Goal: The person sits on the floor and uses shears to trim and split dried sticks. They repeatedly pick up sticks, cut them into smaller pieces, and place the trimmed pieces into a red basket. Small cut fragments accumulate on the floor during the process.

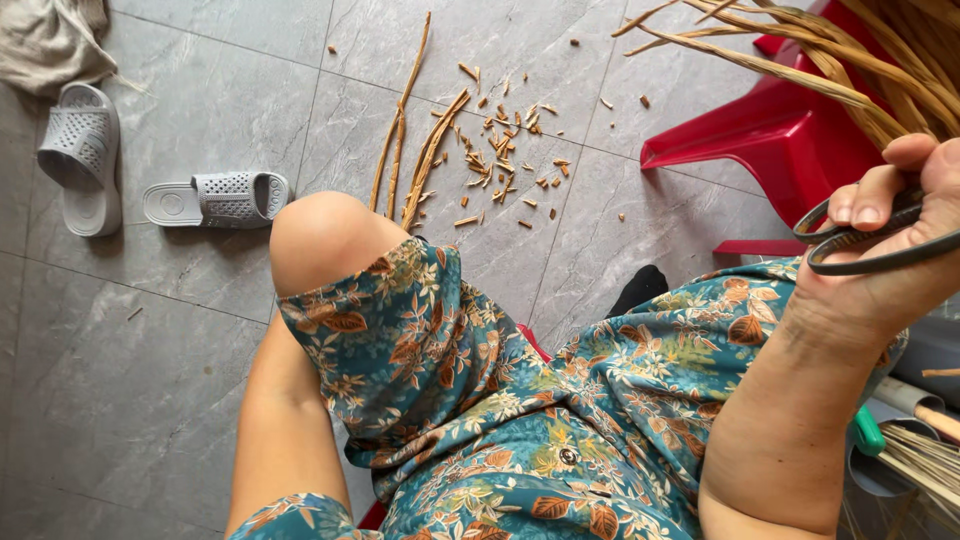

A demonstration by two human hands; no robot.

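Your right hand point(890, 235) is raised at the right edge of the view, fingers curled through the dark loops of a pair of scissors point(870, 245), gripping them firmly. Just above that hand, a bundle of dry tan reed strips point(850, 60) fans out toward the upper left; whether the scissor blades touch it you cannot tell, since the blades run out of view. Your left hand is out of sight, so its state cannot be told. Behind the strips, just beyond your right hand, stands a red plastic stool point(780, 130). Well to the left of your hand, past your bare knee point(320, 235), short cut reed scraps point(500, 150) and a few longer stalks point(410, 140) lie scattered on the grey tiled floor point(150, 380). Farther left still, 2 grey perforated slippers point(215, 198) rest on the floor, well apart from the hand, near a crumpled beige cloth point(50, 40). Below your wrist, a green-handled tool point(868, 432) pokes out.
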